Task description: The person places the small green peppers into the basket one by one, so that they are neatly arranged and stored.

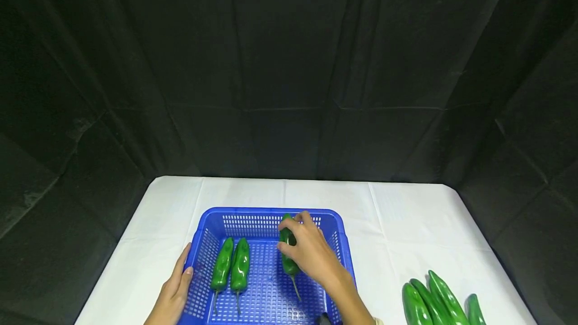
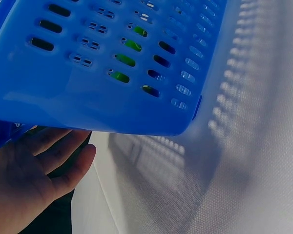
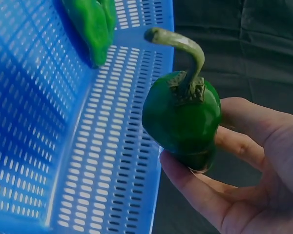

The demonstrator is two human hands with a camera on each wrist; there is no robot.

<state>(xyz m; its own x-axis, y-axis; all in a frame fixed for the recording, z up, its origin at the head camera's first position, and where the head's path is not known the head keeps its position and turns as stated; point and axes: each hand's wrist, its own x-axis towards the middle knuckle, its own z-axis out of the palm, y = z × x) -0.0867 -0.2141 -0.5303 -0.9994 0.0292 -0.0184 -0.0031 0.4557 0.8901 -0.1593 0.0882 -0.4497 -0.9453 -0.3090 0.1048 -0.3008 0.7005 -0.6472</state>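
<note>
A blue plastic basket (image 1: 274,210) with slotted walls stands on the white-covered table. My left hand (image 1: 171,287) holds its left rim, thumb over the edge and the other fingers against the outside. In the left wrist view, the fingers (image 2: 78,168) show just beyond the basket's edge. My right hand (image 1: 311,247) pinches a glossy green chili pepper (image 1: 289,263) between thumb and fingers, over the basket's right half. The right wrist view shows its curved stem toward the camera. Two more green peppers (image 1: 221,267) lie side by side in the basket's left half, stems toward me.
Several green peppers (image 1: 438,300) lie grouped on the white tablecloth (image 1: 406,224) at the front right, partly cut off by the frame. A small dark object (image 1: 323,319) shows near the right forearm at the bottom edge. Black cloth (image 1: 280,74) hangs behind and around the table.
</note>
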